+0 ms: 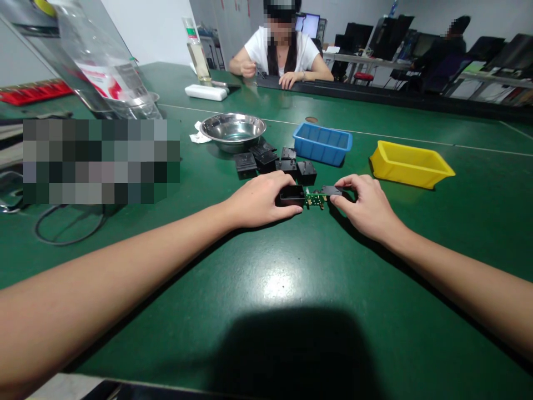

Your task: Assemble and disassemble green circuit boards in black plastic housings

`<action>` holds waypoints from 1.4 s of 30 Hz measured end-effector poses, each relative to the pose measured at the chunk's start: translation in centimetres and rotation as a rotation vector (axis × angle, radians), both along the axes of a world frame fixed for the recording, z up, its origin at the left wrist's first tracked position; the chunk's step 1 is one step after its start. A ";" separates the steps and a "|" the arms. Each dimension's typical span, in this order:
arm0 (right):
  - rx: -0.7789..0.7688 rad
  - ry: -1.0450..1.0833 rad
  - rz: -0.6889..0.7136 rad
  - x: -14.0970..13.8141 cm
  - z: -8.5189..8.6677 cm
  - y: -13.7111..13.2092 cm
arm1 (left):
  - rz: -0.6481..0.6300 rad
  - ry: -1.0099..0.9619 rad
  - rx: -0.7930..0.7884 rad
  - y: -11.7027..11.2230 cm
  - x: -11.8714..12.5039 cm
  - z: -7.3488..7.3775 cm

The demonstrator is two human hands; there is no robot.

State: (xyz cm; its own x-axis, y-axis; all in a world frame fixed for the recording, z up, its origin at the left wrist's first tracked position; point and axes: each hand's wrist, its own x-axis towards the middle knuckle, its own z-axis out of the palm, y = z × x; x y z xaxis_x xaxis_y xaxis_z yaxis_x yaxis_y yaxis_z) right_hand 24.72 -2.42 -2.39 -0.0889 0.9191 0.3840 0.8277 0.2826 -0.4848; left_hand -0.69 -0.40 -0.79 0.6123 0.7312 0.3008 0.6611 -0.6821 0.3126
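My left hand [266,200] is closed around a black plastic housing [292,195], its thumb along the near side and its open top facing up. Between my hands a small green circuit board [315,200] with metal contacts shows, its left end at the housing. My right hand [366,203] pinches a black cover [332,190] at the board's right end, thumb in front and fingers behind. Whether cover and board are joined I cannot tell. Just beyond my left hand lie several black plastic boxes [287,167] in a loose group.
Behind the boxes stand a steel bowl [233,145], a blue bin [318,153] and a yellow bin [410,173] on the green table [266,322]. Large plastic bottles [112,78] and a cable [69,243] are at the left. Another person [283,55] sits across the table.
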 end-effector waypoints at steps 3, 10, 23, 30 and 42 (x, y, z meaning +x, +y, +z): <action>0.008 -0.017 0.005 -0.1 0.1 -0.2 | -0.003 0.001 -0.007 0.0 0.0 0.0; 0.074 0.037 0.315 -0.3 1.0 -1.0 | -0.028 -0.087 -0.017 -0.1 0.1 0.1; 0.149 0.091 0.498 -0.2 1.0 -1.1 | -0.041 -0.097 -0.092 -0.3 0.2 0.5; 0.173 0.101 0.451 -0.3 0.9 -1.3 | -0.101 -0.085 -0.076 -0.3 0.2 0.5; 0.114 -0.007 0.453 -0.5 0.6 -1.4 | -0.118 -0.075 -0.067 -0.4 0.3 0.6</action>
